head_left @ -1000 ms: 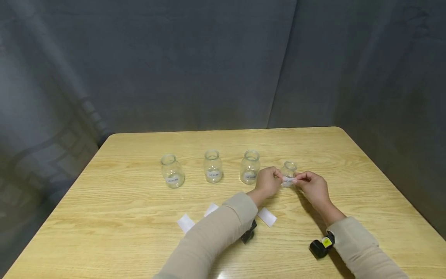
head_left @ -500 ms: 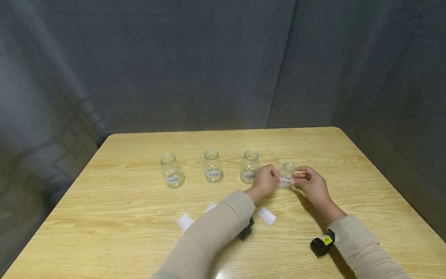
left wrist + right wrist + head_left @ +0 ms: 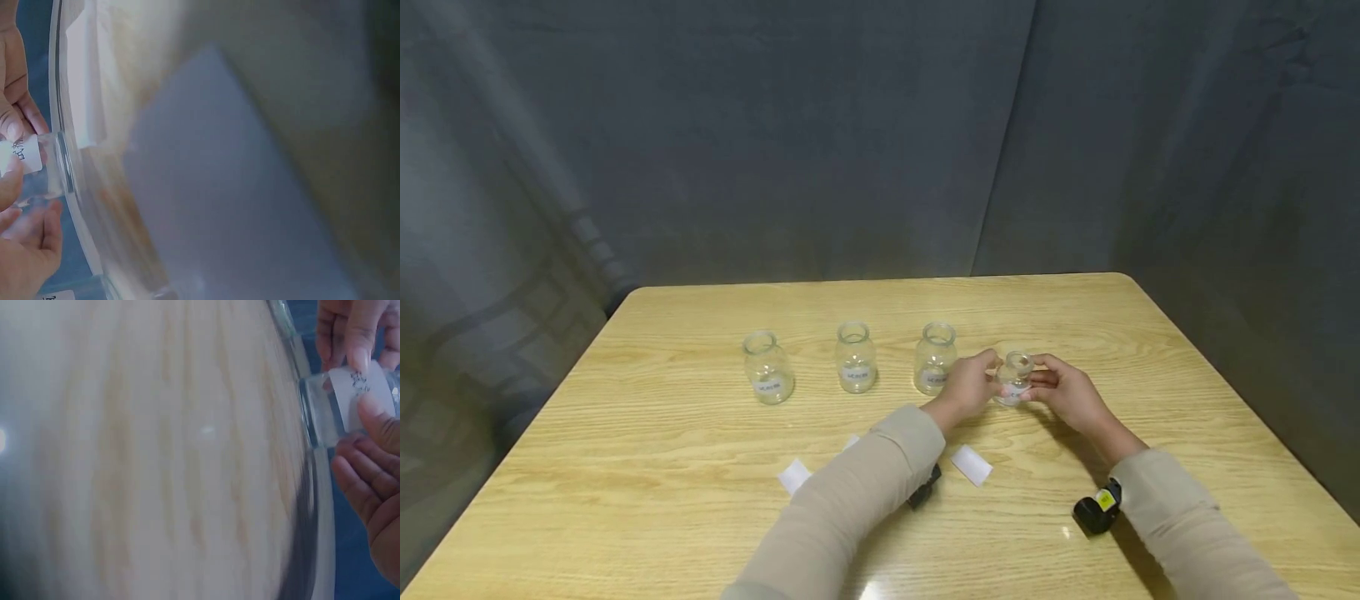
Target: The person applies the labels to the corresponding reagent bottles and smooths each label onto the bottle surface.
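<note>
Both hands are at the rightmost of a row of small clear glass jars, the jar [image 3: 1013, 388] with a white label. My left hand [image 3: 967, 385] holds its left side, and the left thumb presses the label [image 3: 356, 394] in the right wrist view. My right hand [image 3: 1070, 398] grips the other side, its thumb also on the label and its fingers round the glass. Dark handwriting shows on the label between the thumbs. In the left wrist view the left hand [image 3: 28, 250] is below the jar and the right hand [image 3: 15, 81] above it.
Several more labelled jars stand to the left, among them a left jar [image 3: 768, 367], a middle jar [image 3: 856, 358] and a nearer one [image 3: 936, 358]. White paper slips [image 3: 972, 465] lie on the wooden table [image 3: 625, 467]. Black wrist cameras [image 3: 1097, 510] hang below the sleeves.
The thumbs and fingers have moved from pinching the label's ends to pressing it and wrapping round the jar's sides. The other jars and slips have not moved.
</note>
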Demonstrator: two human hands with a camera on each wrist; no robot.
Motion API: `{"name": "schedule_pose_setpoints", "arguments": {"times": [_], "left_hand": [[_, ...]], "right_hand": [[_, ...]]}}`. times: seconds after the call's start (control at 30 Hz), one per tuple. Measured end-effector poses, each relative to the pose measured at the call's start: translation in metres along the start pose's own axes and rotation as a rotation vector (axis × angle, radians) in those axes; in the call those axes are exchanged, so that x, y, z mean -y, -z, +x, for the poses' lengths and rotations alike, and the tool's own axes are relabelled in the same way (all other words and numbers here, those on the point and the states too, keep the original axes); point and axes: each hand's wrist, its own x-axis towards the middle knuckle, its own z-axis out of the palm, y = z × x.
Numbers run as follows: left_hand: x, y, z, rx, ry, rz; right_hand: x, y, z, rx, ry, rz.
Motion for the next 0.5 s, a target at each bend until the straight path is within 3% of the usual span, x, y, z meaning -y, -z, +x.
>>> {"name": "schedule_pose_setpoints", "arguments": {"times": [0.13, 0.23, 0.5], "left_hand": [[0.001, 0.000, 0.001, 0.015, -0.036, 0.013], [0.001, -0.001, 0.002, 0.032, -0.026, -0.001], [0.000, 0.002, 0.002, 0.042, -0.022, 0.119]], "right_hand": [[-0.004, 0.003, 0.002, 0.014, 0.032, -0.048], [-0.007, 0.004, 0.002, 0.013, 0.055, -0.067], [-0.011, 0.001, 0.005, -0.018, 0.040, -0.022]]}}
